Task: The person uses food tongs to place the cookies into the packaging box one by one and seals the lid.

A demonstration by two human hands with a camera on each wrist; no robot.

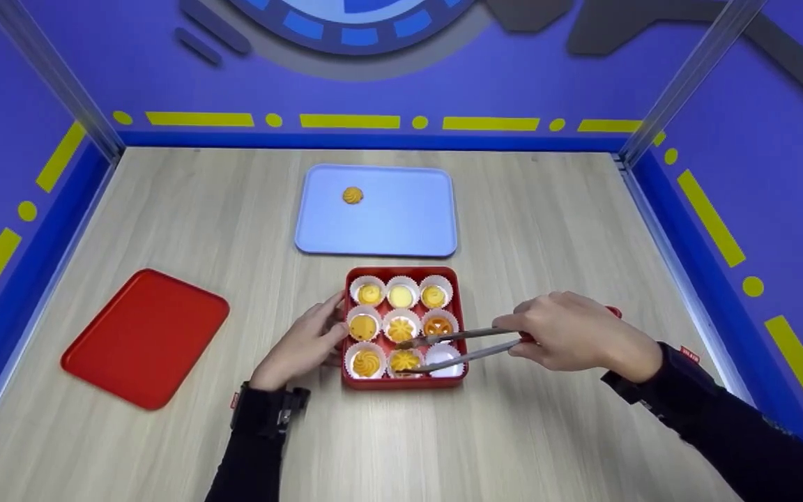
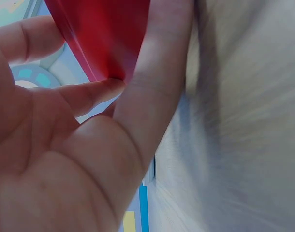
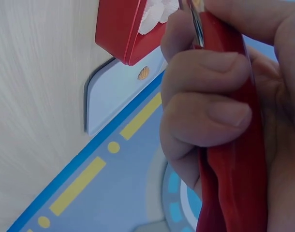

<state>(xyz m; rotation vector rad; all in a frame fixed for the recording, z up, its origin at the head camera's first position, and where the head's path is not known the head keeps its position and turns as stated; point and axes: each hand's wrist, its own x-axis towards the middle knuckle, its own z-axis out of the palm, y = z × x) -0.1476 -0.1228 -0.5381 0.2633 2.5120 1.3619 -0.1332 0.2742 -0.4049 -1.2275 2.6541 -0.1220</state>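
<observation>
Head view: the fingers of your right hand [image 1: 569, 331] grasp the tongs [image 1: 475, 335], whose tips straddle the cookie [image 1: 403, 358] in the near row's middle cup, inside the red box [image 1: 405, 383]; you can't tell whether they touch it. Your left hand [image 1: 307, 341] rests nearly straight fingers against the box's left side. Another cookie [image 1: 353, 195] lies on the blue tray [image 1: 401, 226] beyond; a red tray [image 1: 147, 341] sits left on the counter [image 1: 248, 216].
</observation>
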